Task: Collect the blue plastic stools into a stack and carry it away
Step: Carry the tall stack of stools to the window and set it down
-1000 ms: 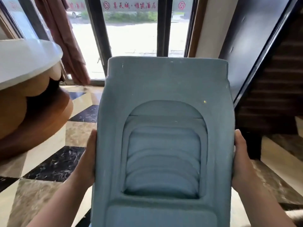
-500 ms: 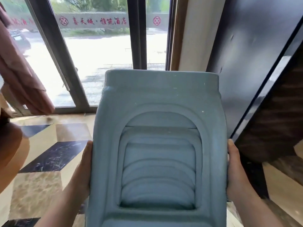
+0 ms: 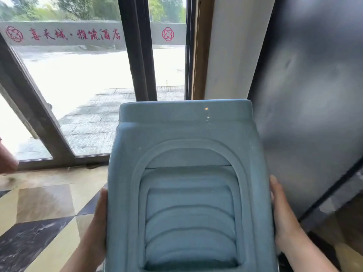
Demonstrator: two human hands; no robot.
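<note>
Blown-out window (image 3: 78, 75) daylight, motion blur

A stack of blue stools (image 3: 188, 193) is held off the tiled floor (image 3: 43, 209), the left hand (image 3: 100, 222) and right hand (image 3: 282, 216) pressed flat against opposite sides, before a glass door (image 3: 78, 75).

On the window glass (image 3: 78, 65) I read red characters, roughly 喜天城·雅筑酒店, set between two red round flower emblems.

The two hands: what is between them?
In the head view, only the stack of blue stools lies between the left hand and the right hand, each pressed against one side.
</note>
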